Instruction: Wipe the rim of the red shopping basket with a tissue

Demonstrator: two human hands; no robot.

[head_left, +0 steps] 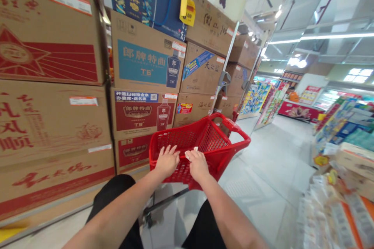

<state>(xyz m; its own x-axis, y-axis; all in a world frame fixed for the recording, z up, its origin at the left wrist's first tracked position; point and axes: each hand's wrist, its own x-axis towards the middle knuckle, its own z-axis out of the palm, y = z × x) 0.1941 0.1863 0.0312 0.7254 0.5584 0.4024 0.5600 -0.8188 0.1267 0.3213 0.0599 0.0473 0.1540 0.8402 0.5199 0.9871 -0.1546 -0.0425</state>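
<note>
A red plastic shopping cart (187,136) stands in front of me, turned so that its handle points to the right. My left hand (168,160) lies on the near rim of its basket with the fingers spread, holding nothing. Just to the right, my right hand (198,163) is at the same rim, its fingers bent round a small crumpled white thing (191,153) that looks like tissue or paper. Inside the cart's basket, no goods show through the part I can see.
Stacked cardboard cartons (52,116) rise at the left, with a blue box (154,0) on top. A mirrored or glass panel edge (229,58) stands behind the cart. Pale floor (263,167) runs off to the right, past blurred packaged goods (330,202).
</note>
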